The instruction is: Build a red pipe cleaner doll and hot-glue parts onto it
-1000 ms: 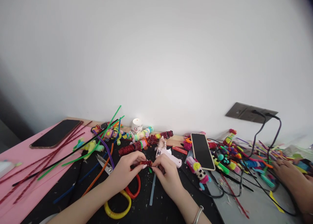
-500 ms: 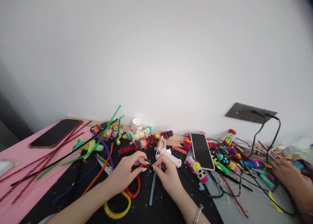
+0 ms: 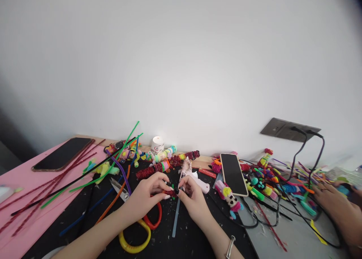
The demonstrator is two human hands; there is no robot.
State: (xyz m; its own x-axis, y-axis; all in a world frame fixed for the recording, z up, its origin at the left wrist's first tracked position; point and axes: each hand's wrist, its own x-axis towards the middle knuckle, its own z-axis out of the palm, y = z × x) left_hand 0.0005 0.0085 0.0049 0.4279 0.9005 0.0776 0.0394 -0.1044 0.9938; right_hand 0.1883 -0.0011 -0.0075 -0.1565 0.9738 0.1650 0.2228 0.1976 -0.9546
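Note:
My left hand (image 3: 151,190) pinches a small piece of coiled dark red pipe cleaner (image 3: 169,193) between thumb and fingers, partly hidden by them. Facing it, my right hand (image 3: 194,196) has thumb and forefinger at the piece's black end (image 3: 177,191), closed on it. A short green bit (image 3: 173,186) sticks out above the fingertips. Just behind my right hand lies a white glue gun (image 3: 199,181), and a translucent glue stick (image 3: 176,219) rests below the fingers. Scissors (image 3: 135,247) with yellow and red handles lie under my left forearm, blades pointing up and left.
Long pipe cleaners (image 3: 56,183) cross a pink sheet (image 3: 17,183) at left, beside a dark phone (image 3: 62,154). A paper cup (image 3: 157,144) stands by the wall. To the right are another phone (image 3: 234,174), a pipe-cleaner doll (image 3: 230,202), black cables (image 3: 311,172) and another person's hand (image 3: 333,202).
My right fingertips have shifted slightly, and the black end of the held piece shows more plainly between them. The left hand's fingers have moved only a little.

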